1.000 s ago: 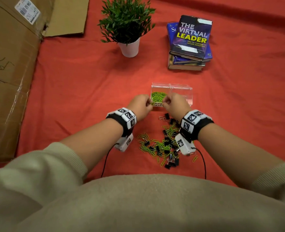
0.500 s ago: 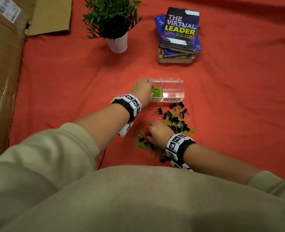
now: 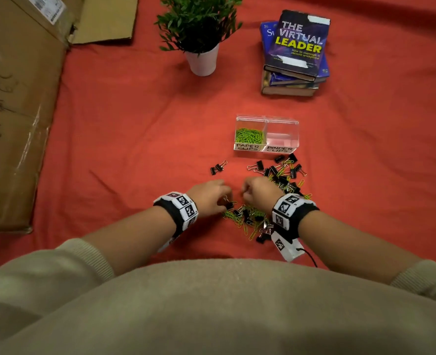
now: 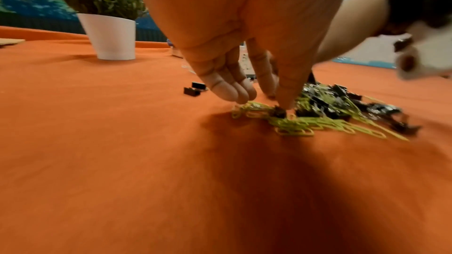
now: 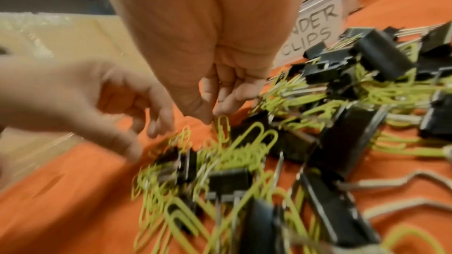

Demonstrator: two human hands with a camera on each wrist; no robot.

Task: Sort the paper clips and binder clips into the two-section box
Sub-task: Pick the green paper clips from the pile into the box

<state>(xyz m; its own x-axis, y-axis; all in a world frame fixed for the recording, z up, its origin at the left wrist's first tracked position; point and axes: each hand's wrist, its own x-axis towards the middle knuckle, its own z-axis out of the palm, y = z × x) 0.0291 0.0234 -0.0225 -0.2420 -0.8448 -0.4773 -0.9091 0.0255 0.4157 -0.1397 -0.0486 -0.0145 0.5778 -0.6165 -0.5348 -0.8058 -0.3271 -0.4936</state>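
Progress is partial: the two-section box [image 3: 267,119] holds green paper clips [image 3: 249,135] in its left section labelled PAPER CLIPS, the right BINDER CLIPS section shows none, and a mixed pile [image 3: 260,213] of green clips and black binder clips [image 3: 283,170] remains on the red cloth [image 3: 135,129] just in front of it. Both hands work at the pile's near-left edge. The left hand [image 3: 209,197] reaches down with relaxed fingers, thumb tip touching a small binder clip, while the right hand [image 3: 259,192] pinches one paper clip [image 5: 223,128].

Even warm light, wrist views w/ motion blur, wide-angle edge bending.
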